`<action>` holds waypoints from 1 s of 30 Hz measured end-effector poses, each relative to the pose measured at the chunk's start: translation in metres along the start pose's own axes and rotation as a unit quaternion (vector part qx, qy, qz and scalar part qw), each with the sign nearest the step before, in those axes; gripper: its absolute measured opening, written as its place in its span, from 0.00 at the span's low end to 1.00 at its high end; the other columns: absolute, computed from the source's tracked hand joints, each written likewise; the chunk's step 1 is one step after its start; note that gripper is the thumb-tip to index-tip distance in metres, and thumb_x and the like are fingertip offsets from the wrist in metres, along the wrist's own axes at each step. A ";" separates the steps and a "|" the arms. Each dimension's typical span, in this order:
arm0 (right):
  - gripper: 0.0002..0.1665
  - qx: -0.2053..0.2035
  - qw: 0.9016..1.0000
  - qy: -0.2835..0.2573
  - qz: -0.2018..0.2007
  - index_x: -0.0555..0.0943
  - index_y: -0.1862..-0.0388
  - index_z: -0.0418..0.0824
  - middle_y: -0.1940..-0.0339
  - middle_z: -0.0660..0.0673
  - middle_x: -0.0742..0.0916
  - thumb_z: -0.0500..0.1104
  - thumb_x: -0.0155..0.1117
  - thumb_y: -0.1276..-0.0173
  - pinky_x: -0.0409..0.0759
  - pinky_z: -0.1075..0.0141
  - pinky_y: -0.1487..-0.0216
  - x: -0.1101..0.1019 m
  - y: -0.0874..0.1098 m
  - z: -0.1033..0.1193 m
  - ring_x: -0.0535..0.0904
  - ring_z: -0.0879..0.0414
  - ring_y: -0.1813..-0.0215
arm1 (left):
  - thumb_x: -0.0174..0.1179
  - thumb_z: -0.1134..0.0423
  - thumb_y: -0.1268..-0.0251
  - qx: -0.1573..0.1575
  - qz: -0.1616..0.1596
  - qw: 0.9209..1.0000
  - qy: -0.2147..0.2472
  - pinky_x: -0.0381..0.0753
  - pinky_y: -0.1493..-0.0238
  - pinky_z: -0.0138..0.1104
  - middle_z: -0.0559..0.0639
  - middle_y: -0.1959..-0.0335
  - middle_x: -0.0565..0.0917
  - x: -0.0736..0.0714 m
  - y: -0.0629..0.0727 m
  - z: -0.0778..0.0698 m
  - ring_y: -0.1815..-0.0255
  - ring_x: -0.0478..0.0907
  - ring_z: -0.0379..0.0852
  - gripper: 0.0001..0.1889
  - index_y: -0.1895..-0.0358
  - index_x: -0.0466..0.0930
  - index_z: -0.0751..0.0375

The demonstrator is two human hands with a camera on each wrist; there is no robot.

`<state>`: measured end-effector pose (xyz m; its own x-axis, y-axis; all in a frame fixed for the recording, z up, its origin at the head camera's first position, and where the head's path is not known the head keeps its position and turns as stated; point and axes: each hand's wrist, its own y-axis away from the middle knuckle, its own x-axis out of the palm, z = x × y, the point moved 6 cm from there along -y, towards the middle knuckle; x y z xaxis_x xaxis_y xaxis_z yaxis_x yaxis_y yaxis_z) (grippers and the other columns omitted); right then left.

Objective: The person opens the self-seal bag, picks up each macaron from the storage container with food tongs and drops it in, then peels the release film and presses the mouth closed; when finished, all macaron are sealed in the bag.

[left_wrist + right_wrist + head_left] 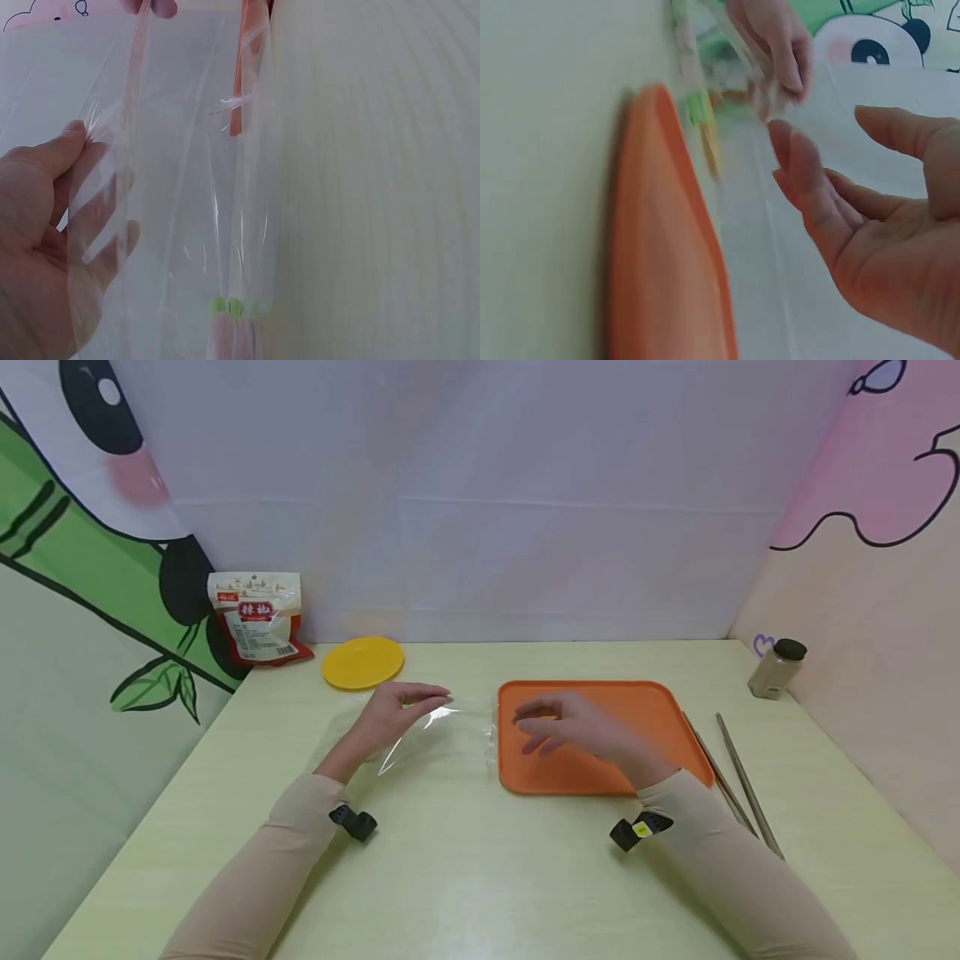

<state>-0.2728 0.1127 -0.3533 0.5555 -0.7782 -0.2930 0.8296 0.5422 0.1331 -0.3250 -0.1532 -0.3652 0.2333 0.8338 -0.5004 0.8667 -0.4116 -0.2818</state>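
Observation:
My left hand [393,718] pinches the edge of a clear plastic bag [442,739] between thumb and fingers. In the left wrist view the bag [172,187] hangs as a thin, creased sheet, with the fingers showing through it. Pale pink pieces with light green ends [232,326] show low in that view; whether they lie inside the bag or behind it I cannot tell. Over the orange tray [600,781] hovers my right hand [573,727]. Its fingers [821,195] are loosely bent and thumb apart, with nothing between them in the right wrist view.
A yellow plate [363,662] lies behind the left hand, beside a red and white food packet [258,620] leaning at the back left. Two metal chopsticks [742,772] lie right of the tray. A dark-lidded jar [777,670] stands near the right edge.

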 end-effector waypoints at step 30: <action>0.36 0.040 0.934 -0.338 0.105 0.50 0.23 0.24 0.30 0.25 0.71 0.35 0.51 0.22 0.71 0.51 0.32 0.092 -0.023 -0.001 0.70 0.35 0.30 | 0.62 0.54 0.28 0.006 0.025 1.000 -0.010 0.78 0.40 0.47 0.46 0.48 0.87 0.001 -0.003 -0.002 0.43 0.82 0.48 0.17 0.42 0.85 0.57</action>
<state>-0.2409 0.0285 -0.3847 0.5921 -0.6941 0.4093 0.6843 0.7014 0.1995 -0.3261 -0.1503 -0.3637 0.2675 0.8045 -0.5304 0.8491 -0.4570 -0.2649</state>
